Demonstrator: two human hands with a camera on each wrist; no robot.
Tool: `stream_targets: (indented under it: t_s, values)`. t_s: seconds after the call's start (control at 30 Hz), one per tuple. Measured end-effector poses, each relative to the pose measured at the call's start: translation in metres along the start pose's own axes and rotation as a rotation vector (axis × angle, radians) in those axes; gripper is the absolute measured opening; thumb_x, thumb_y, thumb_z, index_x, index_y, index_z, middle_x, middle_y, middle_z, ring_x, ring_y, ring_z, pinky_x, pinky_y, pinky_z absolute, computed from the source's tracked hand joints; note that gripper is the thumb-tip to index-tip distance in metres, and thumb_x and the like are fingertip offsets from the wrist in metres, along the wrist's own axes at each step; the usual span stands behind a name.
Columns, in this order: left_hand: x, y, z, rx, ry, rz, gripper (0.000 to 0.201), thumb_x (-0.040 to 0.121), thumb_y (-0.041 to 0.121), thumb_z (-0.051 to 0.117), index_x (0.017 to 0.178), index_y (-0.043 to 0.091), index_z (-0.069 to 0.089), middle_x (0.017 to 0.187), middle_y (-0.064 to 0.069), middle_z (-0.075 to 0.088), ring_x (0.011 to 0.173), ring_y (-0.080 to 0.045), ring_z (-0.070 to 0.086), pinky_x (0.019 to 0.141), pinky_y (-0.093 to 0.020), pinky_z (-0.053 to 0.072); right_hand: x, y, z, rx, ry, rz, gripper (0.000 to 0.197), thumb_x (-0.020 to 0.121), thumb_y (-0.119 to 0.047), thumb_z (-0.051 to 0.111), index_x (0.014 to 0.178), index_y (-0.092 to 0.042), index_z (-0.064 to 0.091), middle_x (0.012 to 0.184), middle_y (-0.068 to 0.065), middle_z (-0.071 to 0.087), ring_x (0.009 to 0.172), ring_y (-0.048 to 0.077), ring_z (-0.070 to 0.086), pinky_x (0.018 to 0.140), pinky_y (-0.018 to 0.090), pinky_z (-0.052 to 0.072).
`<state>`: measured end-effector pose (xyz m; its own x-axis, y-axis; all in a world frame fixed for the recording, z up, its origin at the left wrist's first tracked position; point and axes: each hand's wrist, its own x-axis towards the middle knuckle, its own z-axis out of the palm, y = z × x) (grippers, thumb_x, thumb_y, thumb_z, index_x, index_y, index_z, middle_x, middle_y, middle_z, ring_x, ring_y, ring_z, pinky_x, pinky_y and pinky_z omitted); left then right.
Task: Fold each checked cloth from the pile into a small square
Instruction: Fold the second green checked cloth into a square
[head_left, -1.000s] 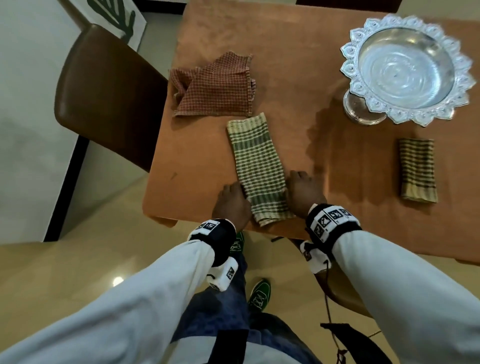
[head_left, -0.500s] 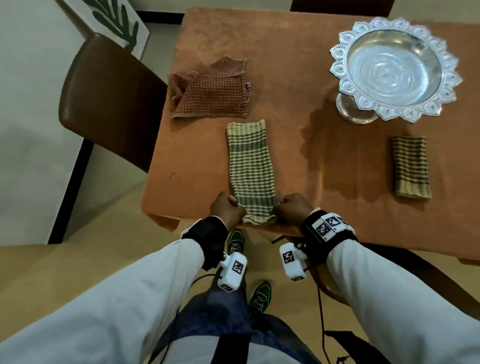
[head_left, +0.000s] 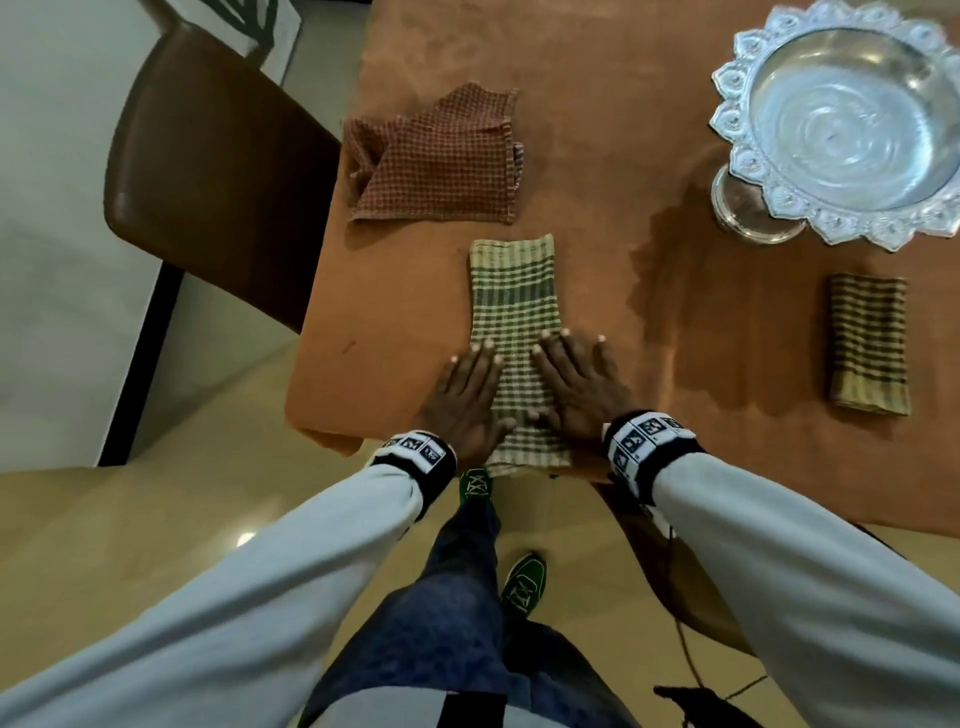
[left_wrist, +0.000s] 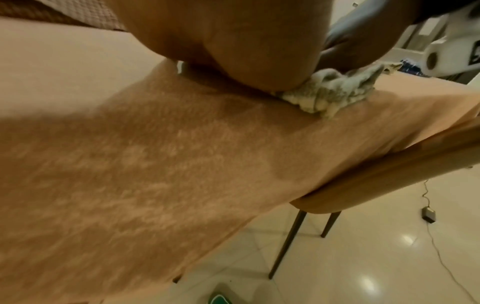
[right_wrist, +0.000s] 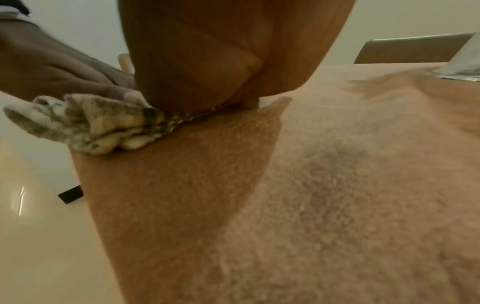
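Observation:
A green checked cloth (head_left: 511, 296), folded into a long narrow strip, lies near the front edge of the brown table (head_left: 613, 104). My left hand (head_left: 467, 389) lies flat on the strip's near left side, fingers straight. My right hand (head_left: 576, 382) lies flat on its near right side. The wrist views show the strip's layered near end (left_wrist: 335, 96) (right_wrist: 93, 125) bunched at the table edge under both palms. A red checked cloth (head_left: 436, 161) lies loosely folded behind the strip. A small folded dark-striped cloth (head_left: 867, 343) rests on the right.
A silver scalloped bowl (head_left: 852, 114) on a foot stands at the back right. A brown chair (head_left: 208, 171) is at the table's left side. The table's front edge runs just under my wrists, with tiled floor (head_left: 130, 530) below.
Both hands held the strip's near corners with curled fingers half a second ago; now they lie flat on it with straight fingers. The camera has come closer to the table.

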<state>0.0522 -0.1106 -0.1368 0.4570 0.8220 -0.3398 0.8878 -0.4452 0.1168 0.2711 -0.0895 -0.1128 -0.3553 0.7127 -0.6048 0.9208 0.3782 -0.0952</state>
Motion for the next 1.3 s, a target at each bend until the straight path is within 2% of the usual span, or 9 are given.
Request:
stream_targets:
  t_s: [0.1, 0.3, 0.53, 0.67, 0.77, 0.87, 1.0, 1.17, 1.3]
  values:
    - [-0.005, -0.013, -0.005, -0.009, 0.037, 0.035, 0.079, 0.094, 0.056, 0.026, 0.152, 0.003, 0.024, 0.16, -0.018, 0.021, 0.149, -0.034, 0.016, 0.12, -0.052, 0.013, 0.001, 0.014, -0.014, 0.048, 0.07, 0.169, 0.102, 0.083, -0.08, 0.001, 0.154, -0.008, -0.003, 0.163, 0.013, -0.011, 0.15, 0.03, -0.012, 0.107, 0.055, -0.027]
    - [0.1, -0.035, -0.049, -0.002, 0.149, 0.067, 0.065, 0.092, 0.035, 0.027, 0.147, 0.002, 0.037, 0.157, -0.017, 0.03, 0.146, -0.032, 0.026, 0.12, -0.047, 0.017, 0.074, -0.007, -0.066, 0.113, 0.214, 0.069, 0.067, 0.102, -0.044, 0.02, 0.155, -0.01, -0.004, 0.164, 0.009, -0.012, 0.15, 0.025, -0.015, 0.118, 0.057, -0.011]
    - [0.111, -0.088, -0.031, -0.025, 0.127, -0.006, 0.085, 0.092, 0.065, 0.025, 0.154, 0.008, 0.021, 0.162, -0.014, 0.017, 0.15, -0.03, 0.015, 0.12, -0.049, 0.012, 0.099, 0.033, -0.052, 0.092, 0.158, 0.122, 0.104, 0.081, -0.084, 0.009, 0.155, -0.014, -0.009, 0.163, 0.008, -0.016, 0.15, 0.028, -0.016, 0.116, 0.061, -0.011]
    - [0.106, -0.081, -0.042, -0.045, 0.091, -0.114, 0.086, 0.091, 0.065, 0.027, 0.154, 0.007, 0.018, 0.162, -0.015, 0.015, 0.149, -0.032, 0.013, 0.12, -0.051, 0.01, 0.08, 0.036, -0.067, 0.188, 0.171, 0.303, 0.099, 0.088, -0.077, 0.018, 0.153, -0.009, -0.013, 0.161, 0.012, -0.022, 0.148, 0.033, -0.022, 0.113, 0.059, -0.014]
    - [0.073, -0.063, -0.06, -0.156, 0.109, -0.203, 0.065, 0.092, 0.046, 0.041, 0.144, 0.008, 0.032, 0.146, -0.015, 0.039, 0.132, -0.037, 0.039, 0.107, -0.048, 0.034, 0.036, 0.018, -0.073, 0.354, 0.351, 0.383, 0.071, 0.098, -0.043, 0.04, 0.151, -0.004, 0.015, 0.158, 0.02, 0.018, 0.145, 0.04, 0.02, 0.116, 0.052, 0.02]
    - [0.022, -0.031, -0.065, -0.469, 0.046, -0.294, 0.033, 0.095, 0.032, 0.048, 0.119, 0.011, 0.043, 0.112, -0.013, 0.056, 0.094, -0.036, 0.058, 0.076, -0.042, 0.047, -0.008, -0.002, -0.045, 0.548, 0.276, 0.417, 0.028, 0.096, -0.031, 0.049, 0.112, -0.007, 0.048, 0.115, 0.02, 0.06, 0.095, 0.032, 0.057, 0.071, 0.033, 0.039]
    - [-0.025, 0.02, -0.046, -0.693, -0.053, -0.43, 0.043, 0.091, 0.033, 0.061, 0.121, 0.016, 0.034, 0.099, -0.009, 0.064, 0.085, -0.033, 0.064, 0.068, -0.037, 0.052, -0.039, -0.03, -0.005, 0.752, 0.17, 0.498, 0.03, 0.093, -0.031, 0.057, 0.104, -0.008, 0.04, 0.1, 0.018, 0.065, 0.073, 0.026, 0.051, 0.062, 0.031, 0.036]
    - [-0.032, 0.052, -0.039, -0.83, 0.014, -0.59, 0.049, 0.084, 0.019, 0.067, 0.117, 0.014, 0.032, 0.107, -0.011, 0.061, 0.093, -0.034, 0.063, 0.076, -0.037, 0.052, -0.051, -0.05, -0.001, 0.887, 0.121, 0.623, 0.048, 0.086, -0.023, 0.068, 0.12, 0.002, 0.044, 0.103, 0.016, 0.059, 0.099, 0.035, 0.061, 0.071, 0.032, 0.045]
    - [-0.036, 0.062, -0.037, -0.855, 0.031, -0.646, 0.05, 0.079, 0.013, 0.07, 0.113, 0.012, 0.033, 0.109, -0.014, 0.056, 0.093, -0.035, 0.059, 0.076, -0.04, 0.051, -0.053, -0.048, 0.003, 0.994, 0.085, 0.68, 0.023, 0.073, -0.021, 0.077, 0.079, 0.0, 0.069, 0.081, 0.016, 0.071, 0.072, 0.032, 0.07, 0.065, 0.039, 0.061]
